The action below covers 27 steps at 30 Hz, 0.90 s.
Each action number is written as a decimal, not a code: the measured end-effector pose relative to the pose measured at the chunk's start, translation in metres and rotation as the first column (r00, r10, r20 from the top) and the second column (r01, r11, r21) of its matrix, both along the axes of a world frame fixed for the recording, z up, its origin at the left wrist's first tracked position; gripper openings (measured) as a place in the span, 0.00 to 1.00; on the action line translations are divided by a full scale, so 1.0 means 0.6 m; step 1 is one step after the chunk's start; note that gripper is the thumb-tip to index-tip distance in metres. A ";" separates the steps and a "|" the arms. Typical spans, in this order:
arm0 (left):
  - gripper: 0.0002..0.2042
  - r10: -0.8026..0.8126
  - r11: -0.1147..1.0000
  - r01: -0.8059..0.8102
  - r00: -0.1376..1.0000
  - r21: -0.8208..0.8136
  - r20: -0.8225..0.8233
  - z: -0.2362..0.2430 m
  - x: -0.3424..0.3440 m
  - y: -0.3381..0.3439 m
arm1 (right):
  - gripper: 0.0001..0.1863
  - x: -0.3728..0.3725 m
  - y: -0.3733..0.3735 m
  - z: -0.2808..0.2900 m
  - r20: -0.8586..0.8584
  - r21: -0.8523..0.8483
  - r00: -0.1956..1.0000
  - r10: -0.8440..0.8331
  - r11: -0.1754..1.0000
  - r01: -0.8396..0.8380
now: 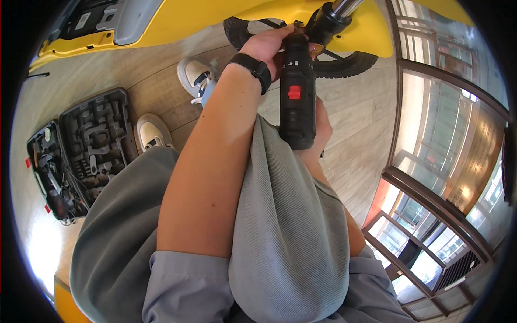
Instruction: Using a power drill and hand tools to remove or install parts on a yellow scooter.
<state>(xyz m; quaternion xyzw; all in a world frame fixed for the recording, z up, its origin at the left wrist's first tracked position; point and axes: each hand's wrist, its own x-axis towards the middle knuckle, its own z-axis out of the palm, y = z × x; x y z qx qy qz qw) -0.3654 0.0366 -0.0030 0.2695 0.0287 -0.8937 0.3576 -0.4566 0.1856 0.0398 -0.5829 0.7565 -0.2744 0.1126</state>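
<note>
A black power drill (297, 116) with a red slide switch on top points away from me, above my knee. My right hand (323, 127) is closed low on its right side, around a grip mostly hidden by the drill body. My left hand (267, 47), a black band on its wrist, reaches to the drill's front end. Its thumb lies by the drill's nose and its other fingers curl out of sight, so what they pinch cannot be made out. Just ahead are a black fork leg (326, 24) and a black-tyred wheel (344, 65) of a yellow vehicle.
Yellow bodywork (199, 20) spans the far side. At the left, an open black tool case (99, 140) with moulded slots lies on the wood-look floor (353, 129). My beige shoes (153, 131) stand between. Brown-framed glass panels (425, 129) line the right side.
</note>
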 end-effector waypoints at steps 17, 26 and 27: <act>0.13 0.010 0.998 -0.007 0.998 0.058 -0.054 0.005 -0.006 -0.002 | 0.13 -0.013 0.006 -0.004 0.075 0.026 0.997 -0.022 0.999 0.020; 0.12 0.078 0.995 -0.062 0.974 0.083 -0.211 -0.014 -0.012 0.001 | 0.22 -0.028 0.016 -0.015 0.100 0.071 0.995 -0.020 0.997 0.013; 0.11 0.066 0.994 -0.050 0.982 0.094 -0.176 -0.009 -0.005 0.006 | 0.22 -0.029 0.018 -0.010 0.102 0.109 0.994 -0.034 0.994 0.023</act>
